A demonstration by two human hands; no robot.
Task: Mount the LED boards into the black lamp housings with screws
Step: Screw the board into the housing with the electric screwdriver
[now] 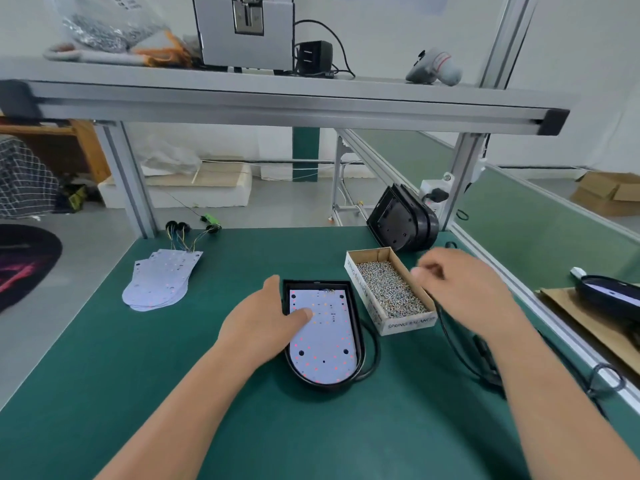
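Observation:
A black lamp housing point(360, 344) lies flat on the green table with a white LED board point(325, 344) seated inside it. My left hand point(263, 317) rests against the housing's left edge, its thumb pressing on the board. To the right stands a cardboard box of small screws point(389, 291). My right hand point(460, 282) hovers blurred above the box's right side with fingers curled; whether it holds a screw cannot be told. A stack of spare LED boards point(159, 280) with wires lies at the far left.
More black housings point(401, 220) lean upright at the back right by the frame post. A black cable point(460, 351) runs along the right side. Another housing point(613, 296) lies on cardboard beyond the table's right rail. An aluminium shelf point(277, 98) spans overhead.

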